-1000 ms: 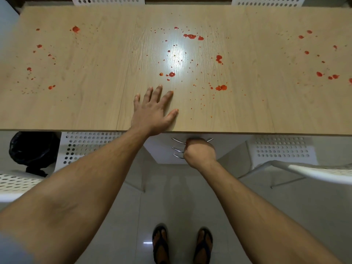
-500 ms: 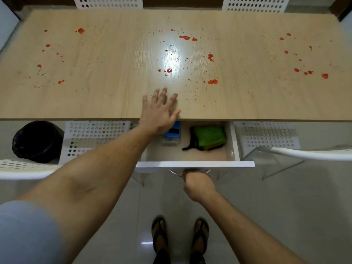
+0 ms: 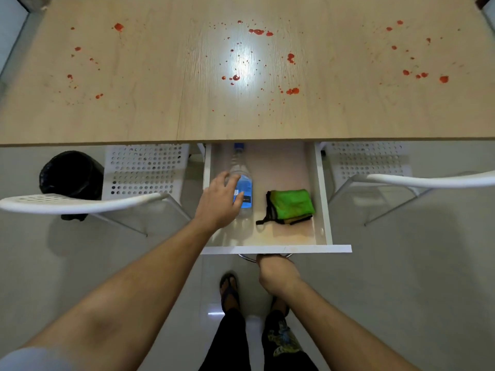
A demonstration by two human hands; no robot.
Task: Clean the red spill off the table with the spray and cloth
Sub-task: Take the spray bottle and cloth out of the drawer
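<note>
Red spill drops [image 3: 292, 91] are scattered over the light wooden table [image 3: 160, 121]. Below its front edge a white drawer [image 3: 320, 199] stands pulled out. In it lie a clear spray bottle [image 3: 244, 180] with a blue label and, to its right, a folded green cloth [image 3: 290, 204] with black trim. My left hand [image 3: 218, 202] is over the bottle's left side, fingers spread and touching it, not closed around it. My right hand [image 3: 276, 274] is closed on the drawer handle [image 3: 245, 257] under the drawer front.
A white perforated chair [image 3: 80, 202] stands at the left and another [image 3: 428, 180] at the right, both tucked near the table. A black bin [image 3: 71, 178] sits on the floor at the left. My feet in sandals [image 3: 229, 290] are below the drawer.
The drawer has been pulled out further by my right hand. My left hand left the table edge and came down into the drawer onto the spray bottle.
</note>
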